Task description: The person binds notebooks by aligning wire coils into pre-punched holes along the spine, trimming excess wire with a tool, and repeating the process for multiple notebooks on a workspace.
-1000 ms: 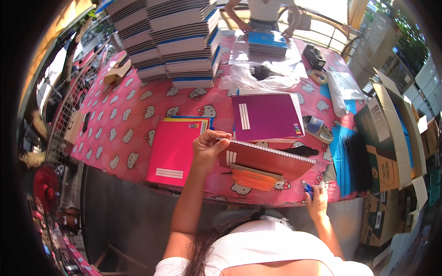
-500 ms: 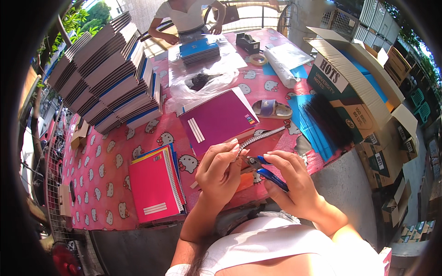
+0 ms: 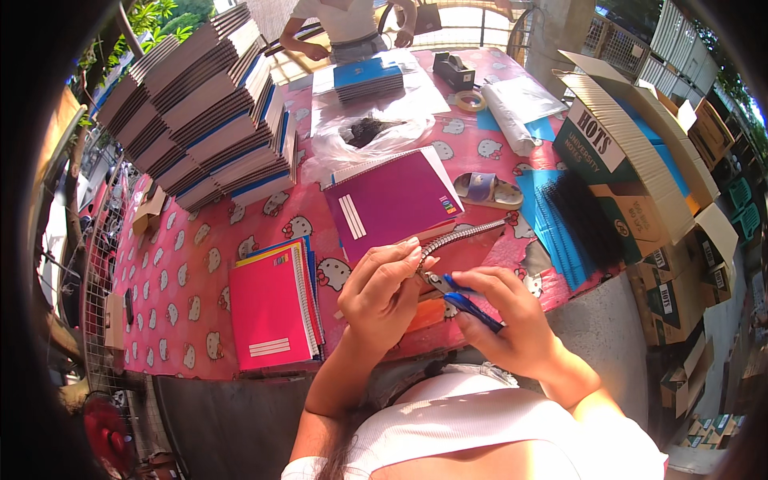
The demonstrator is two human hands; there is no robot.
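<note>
My left hand (image 3: pixel 378 294) is closed, its thumb and fingers pinched on the near end of a spiral binding coil (image 3: pixel 466 233). The coil slants away to the upper right; what it binds is hard to make out. My right hand (image 3: pixel 512 324) grips small blue-handled pliers (image 3: pixel 474 309), with their metal jaws close to the coil's end by my left fingertips. Just beyond my hands lies a purple spiral notebook (image 3: pixel 392 200) on other notebooks. A stack topped by a pink notebook (image 3: pixel 270 312) rests left of my left hand.
Tall notebook stacks (image 3: pixel 200 120) stand at the left of the pink patterned tablecloth (image 3: pixel 172 320). Black coils (image 3: pixel 580 220) lie on blue sheets at right, near an open carton (image 3: pixel 640 160). A slipper (image 3: pixel 488 190), a tape dispenser (image 3: pixel 454 70) and blue notebooks (image 3: pixel 368 74) sit farther back. Another person (image 3: pixel 348 28) stands opposite.
The view has shifted a little, so the table's things appear moved to the right. Both hands keep their hold, and the pliers stay by the coil's end. The person opposite has shifted their arms.
</note>
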